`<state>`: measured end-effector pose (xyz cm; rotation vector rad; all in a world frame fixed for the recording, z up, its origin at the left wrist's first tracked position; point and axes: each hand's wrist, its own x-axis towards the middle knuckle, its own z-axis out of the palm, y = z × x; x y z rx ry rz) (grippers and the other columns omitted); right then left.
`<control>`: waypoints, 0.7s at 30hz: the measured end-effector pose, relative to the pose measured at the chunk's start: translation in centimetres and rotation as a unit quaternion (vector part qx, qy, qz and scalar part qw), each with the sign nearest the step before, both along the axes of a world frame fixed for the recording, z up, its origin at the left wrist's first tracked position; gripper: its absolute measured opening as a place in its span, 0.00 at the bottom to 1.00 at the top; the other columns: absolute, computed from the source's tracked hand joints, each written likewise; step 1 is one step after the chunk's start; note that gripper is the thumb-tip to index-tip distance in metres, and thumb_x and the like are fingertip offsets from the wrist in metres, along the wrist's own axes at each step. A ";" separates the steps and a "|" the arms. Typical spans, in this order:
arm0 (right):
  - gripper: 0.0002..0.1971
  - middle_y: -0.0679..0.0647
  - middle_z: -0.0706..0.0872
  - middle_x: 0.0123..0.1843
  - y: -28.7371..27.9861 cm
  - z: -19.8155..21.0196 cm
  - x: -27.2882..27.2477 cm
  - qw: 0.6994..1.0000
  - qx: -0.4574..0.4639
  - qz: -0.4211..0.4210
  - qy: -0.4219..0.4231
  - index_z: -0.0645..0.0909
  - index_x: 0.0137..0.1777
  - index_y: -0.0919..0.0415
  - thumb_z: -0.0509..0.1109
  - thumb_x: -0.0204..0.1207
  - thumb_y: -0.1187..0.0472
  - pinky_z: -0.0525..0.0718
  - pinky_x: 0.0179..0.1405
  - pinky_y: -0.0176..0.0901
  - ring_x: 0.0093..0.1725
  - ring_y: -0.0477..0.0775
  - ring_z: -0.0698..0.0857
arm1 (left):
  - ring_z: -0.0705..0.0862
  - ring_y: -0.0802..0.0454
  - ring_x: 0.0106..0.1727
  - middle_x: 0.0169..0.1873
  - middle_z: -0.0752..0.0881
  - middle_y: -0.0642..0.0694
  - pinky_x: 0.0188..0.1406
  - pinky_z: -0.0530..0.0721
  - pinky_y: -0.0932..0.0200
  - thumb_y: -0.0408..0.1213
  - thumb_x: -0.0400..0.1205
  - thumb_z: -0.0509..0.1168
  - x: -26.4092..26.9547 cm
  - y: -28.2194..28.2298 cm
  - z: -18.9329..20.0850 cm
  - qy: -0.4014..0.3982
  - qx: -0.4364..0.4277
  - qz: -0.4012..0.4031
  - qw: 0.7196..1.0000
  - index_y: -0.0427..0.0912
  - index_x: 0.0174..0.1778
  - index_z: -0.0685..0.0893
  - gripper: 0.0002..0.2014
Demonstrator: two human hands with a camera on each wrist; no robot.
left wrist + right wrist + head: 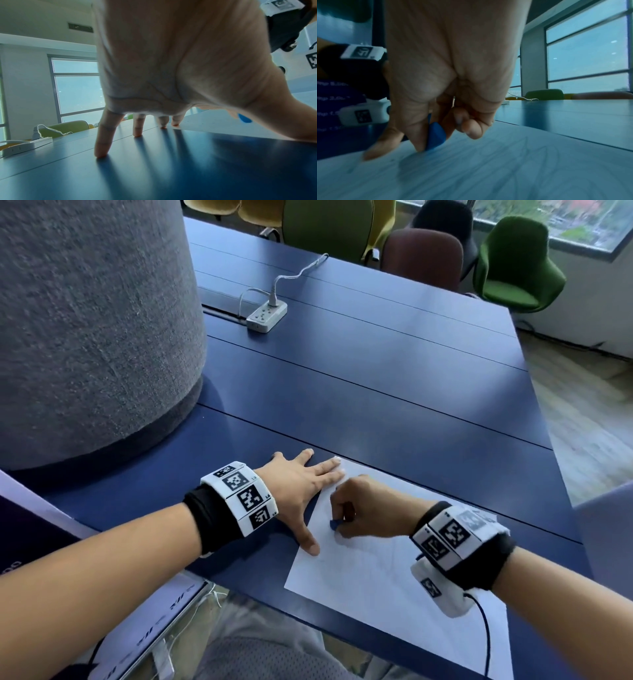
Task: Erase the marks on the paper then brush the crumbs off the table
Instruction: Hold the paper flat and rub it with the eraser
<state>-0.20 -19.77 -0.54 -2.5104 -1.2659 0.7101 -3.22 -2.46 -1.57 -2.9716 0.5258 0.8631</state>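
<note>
A white sheet of paper lies on the blue table near its front edge, with faint pencil marks on it. My right hand pinches a small blue eraser between thumb and fingers and presses its tip on the paper; the eraser shows clearly in the right wrist view. My left hand lies spread with straight fingers at the paper's left edge, thumb and index fingertip on the sheet, other fingertips on the table.
A large grey fabric-covered column stands on the table at the left. A white power strip with a cable lies further back. Green and dark chairs stand beyond the far edge. A purple printed board leans at the near left.
</note>
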 end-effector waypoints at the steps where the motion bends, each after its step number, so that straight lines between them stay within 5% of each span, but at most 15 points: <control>1: 0.05 0.41 0.77 0.27 0.0 0.0 0.7 1.000 0.005 -0.018 -0.006 0.83 0.34 0.58 0.77 0.68 0.62 0.69 0.28 0.27 0.27 0.40 0.74 | 0.40 0.41 0.86 0.85 0.35 0.62 0.74 0.58 0.27 0.74 0.59 0.74 0.0 0.1 -0.1 -0.001 -0.003 0.000 1.000 0.58 0.86 0.36 0.69; 5: 0.08 0.41 0.77 0.27 -0.3 -0.3 2.3 0.996 0.031 -0.079 -0.027 0.79 0.32 0.54 0.76 0.67 0.62 0.72 0.32 0.36 0.27 0.40 0.74 | 0.40 0.41 0.86 0.85 0.35 0.63 0.74 0.59 0.28 0.75 0.57 0.75 0.0 0.2 -0.2 -0.001 -0.012 0.002 1.000 0.60 0.86 0.37 0.69; 9: 0.05 0.41 0.76 0.28 -0.2 -0.3 0.6 1.000 -0.001 -0.003 0.001 0.83 0.35 0.59 0.76 0.68 0.62 0.69 0.27 0.26 0.27 0.39 0.74 | 0.40 0.41 0.86 0.85 0.35 0.62 0.74 0.58 0.27 0.75 0.58 0.74 0.1 0.1 -0.2 0.000 -0.001 -0.002 1.000 0.60 0.85 0.36 0.69; 13: 0.07 0.43 0.78 0.27 -0.4 -0.4 2.7 0.995 0.039 -0.082 -0.032 0.80 0.33 0.55 0.76 0.68 0.62 0.72 0.31 0.35 0.27 0.43 0.75 | 0.40 0.41 0.86 0.85 0.35 0.63 0.74 0.58 0.27 0.75 0.57 0.75 0.1 0.2 -0.2 -0.002 -0.013 0.002 1.000 0.61 0.85 0.35 0.70; 18: 0.06 0.40 0.76 0.26 -0.4 -0.6 0.9 0.999 0.015 -0.031 0.014 0.81 0.33 0.59 0.76 0.67 0.63 0.71 0.27 0.26 0.25 0.38 0.75 | 0.39 0.41 0.86 0.85 0.35 0.62 0.75 0.56 0.26 0.74 0.58 0.75 0.0 0.0 -0.1 0.006 -0.006 0.006 1.000 0.59 0.85 0.36 0.69; 21: 0.07 0.41 0.77 0.26 -0.3 -0.3 2.7 0.998 0.021 -0.067 0.000 0.81 0.33 0.57 0.77 0.68 0.62 0.70 0.26 0.26 0.25 0.40 0.76 | 0.39 0.41 0.86 0.84 0.35 0.62 0.75 0.57 0.26 0.73 0.59 0.75 0.0 0.0 0.0 0.006 -0.010 0.005 1.000 0.59 0.85 0.35 0.69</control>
